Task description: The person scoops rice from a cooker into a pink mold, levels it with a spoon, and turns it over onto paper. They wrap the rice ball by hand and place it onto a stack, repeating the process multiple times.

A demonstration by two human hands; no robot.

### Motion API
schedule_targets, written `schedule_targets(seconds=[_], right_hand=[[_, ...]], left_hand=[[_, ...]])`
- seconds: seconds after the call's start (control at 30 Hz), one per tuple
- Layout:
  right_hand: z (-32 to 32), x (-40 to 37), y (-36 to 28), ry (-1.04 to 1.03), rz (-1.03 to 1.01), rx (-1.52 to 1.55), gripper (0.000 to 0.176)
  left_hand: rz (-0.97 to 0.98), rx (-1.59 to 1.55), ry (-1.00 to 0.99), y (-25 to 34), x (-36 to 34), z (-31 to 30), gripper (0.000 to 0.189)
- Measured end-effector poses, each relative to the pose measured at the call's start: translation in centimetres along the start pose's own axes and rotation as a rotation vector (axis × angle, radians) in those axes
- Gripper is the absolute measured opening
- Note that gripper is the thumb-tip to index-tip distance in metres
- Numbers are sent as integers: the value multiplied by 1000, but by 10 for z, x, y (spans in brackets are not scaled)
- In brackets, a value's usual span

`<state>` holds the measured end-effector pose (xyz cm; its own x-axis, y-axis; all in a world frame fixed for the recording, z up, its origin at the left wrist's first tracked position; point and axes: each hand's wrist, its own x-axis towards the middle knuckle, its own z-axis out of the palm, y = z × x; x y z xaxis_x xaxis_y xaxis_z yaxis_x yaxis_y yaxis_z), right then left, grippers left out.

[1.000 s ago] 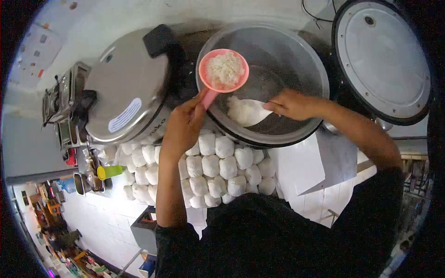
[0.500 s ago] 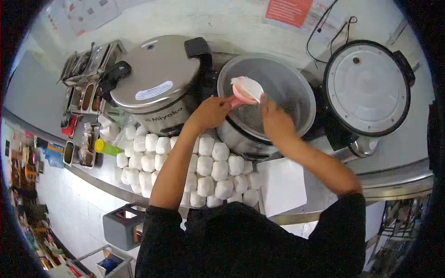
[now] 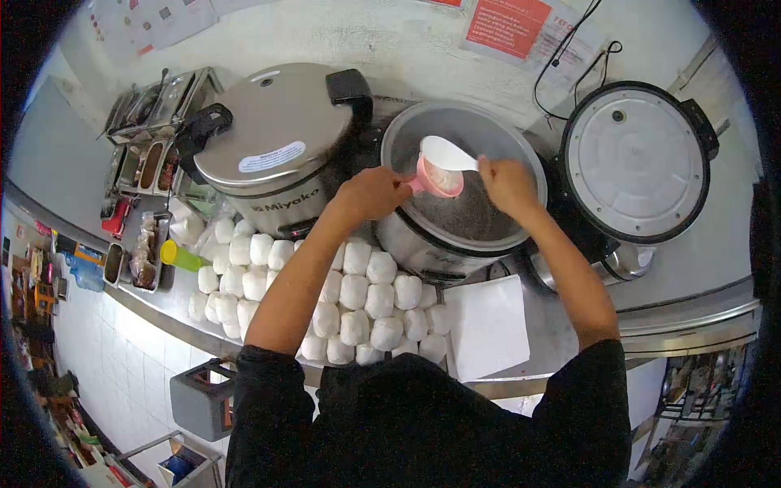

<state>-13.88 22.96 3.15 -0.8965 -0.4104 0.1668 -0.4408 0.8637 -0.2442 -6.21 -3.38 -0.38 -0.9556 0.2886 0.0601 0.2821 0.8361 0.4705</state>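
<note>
Over the open rice cooker (image 3: 533, 163) my left hand (image 3: 374, 193) grips the handle of a pink scoop (image 3: 442, 190), which has white rice in its cup. My right hand (image 3: 511, 187) is closed on the handle of a white rice paddle (image 3: 447, 154); its blade lies across the top of the scoop. Inside, the cooker's pot looks grey, and its contents are hard to make out. Below my left arm, rows of white wrapped bundles (image 3: 379, 301) cover the counter. White paper sheets (image 3: 490, 325) lie beside them, in front of the cooker.
A closed Miyako cooker (image 3: 272, 122) stands at left. The open cooker's raised lid (image 3: 638, 163) is at right. Metal food trays (image 3: 150, 167), a lime-green cup (image 3: 181, 257) and a red item (image 3: 116, 218) sit further left. Black cables (image 3: 561, 65) hang on the wall.
The paddle has swung from steeply tilted to nearly level over the scoop, and my right hand has shifted right. The scoop sits slightly lower, with rice now visible in it. The view has shifted slightly.
</note>
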Motion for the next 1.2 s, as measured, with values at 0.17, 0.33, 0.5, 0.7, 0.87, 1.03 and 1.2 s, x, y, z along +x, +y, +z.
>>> schedule_targets(seconds=[0.17, 0.33, 0.5, 0.7, 0.87, 1.03, 1.2], right_hand=[[25, -13, 22, -46, -41, 17, 62], [-21, 20, 38, 35, -23, -38, 52], [33, 86, 99, -403, -228, -229, 50], [131, 139, 99, -528, -419, -468, 36], [158, 149, 70, -677, -561, -176, 37], [147, 166, 65, -620, -755, -324, 43], [211, 137, 80, -665, -768, -91, 40]], left_hand=[[54, -178, -77, 1, -4, -17, 39], [-108, -380, -58, 5, -8, -19, 40], [-311, -416, 126, 4, -24, -4, 36], [-438, -511, 173, 11, -23, -3, 35], [-559, -668, 141, 7, -23, 2, 36], [-562, -704, 128, 5, -24, 3, 42], [-555, -887, 199, 2, -24, 9, 41]])
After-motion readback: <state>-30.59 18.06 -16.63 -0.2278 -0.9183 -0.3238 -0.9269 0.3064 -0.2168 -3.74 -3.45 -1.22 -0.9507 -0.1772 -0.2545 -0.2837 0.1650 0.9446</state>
